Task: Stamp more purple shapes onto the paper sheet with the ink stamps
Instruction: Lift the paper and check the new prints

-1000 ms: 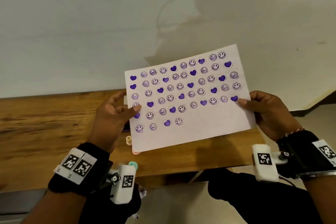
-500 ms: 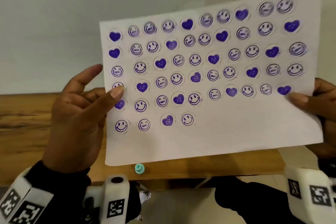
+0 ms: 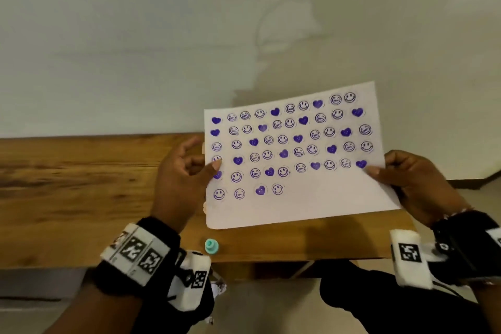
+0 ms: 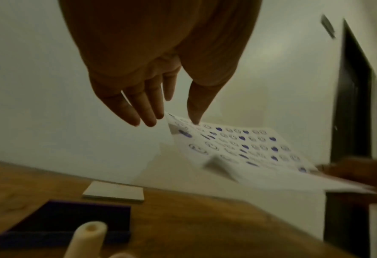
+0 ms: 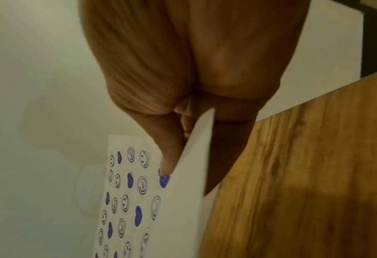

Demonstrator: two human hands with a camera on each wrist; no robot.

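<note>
Both hands, left hand and right hand, pinch the white purple-stamped paper sheet above the wooden desk. Probably checking; next, lay it flat and take the small teal stamp.

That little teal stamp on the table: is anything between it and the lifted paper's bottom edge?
No. In the head view only bare wooden table lies between the teal stamp and the paper sheet.

wall: pale, shadowed | table: wood | floor: light
</note>
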